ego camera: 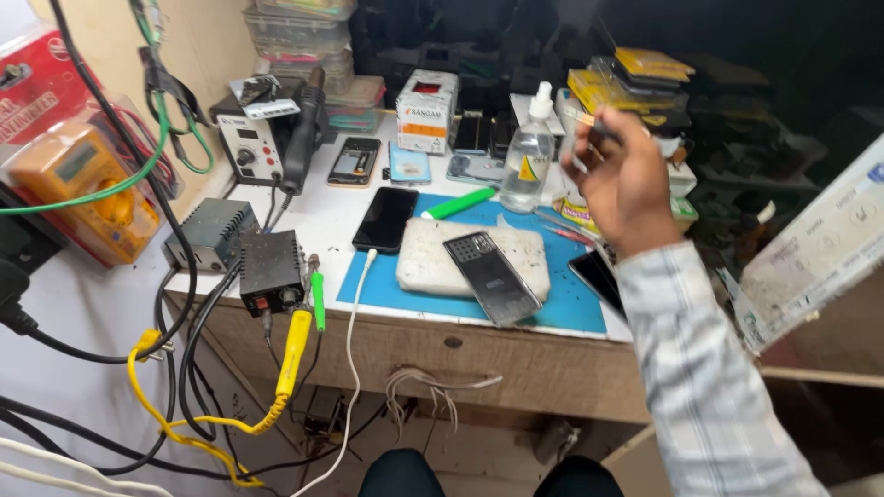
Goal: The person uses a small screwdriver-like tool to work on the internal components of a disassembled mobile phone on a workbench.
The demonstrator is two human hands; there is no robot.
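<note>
A: Where does your head view look from?
B: From above your lap, angled down and forward across the workbench, close in; the blue mat sits centre frame.

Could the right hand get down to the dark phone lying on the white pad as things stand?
Probably yes. The right hand is raised above the blue mat, holding a small tool, and nothing stands between it and the dark phone on the white pad.

The person wears a long shirt sleeve with light grey and white checks. Dark blue trousers cover both knees at the bottom.
</note>
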